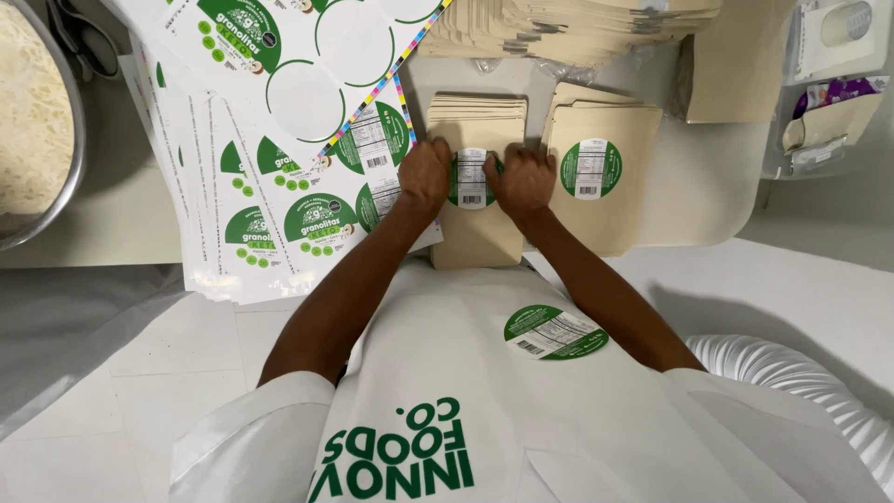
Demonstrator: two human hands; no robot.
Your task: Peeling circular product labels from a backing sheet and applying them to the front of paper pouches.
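Note:
My left hand and my right hand press a round green and white sticker onto the top kraft paper pouch of a stack, one hand on each side of the sticker. Both hands have fingers curled down on the sticker's edges. To the right lies a second stack of pouches whose top pouch bears the same kind of round sticker. Another round sticker clings to my white apron below my right forearm.
Large sheets of round green stickers fan out on the left of the white table. More kraft pouches are piled at the back. A metal bowl sits far left; a white ribbed hose lies lower right.

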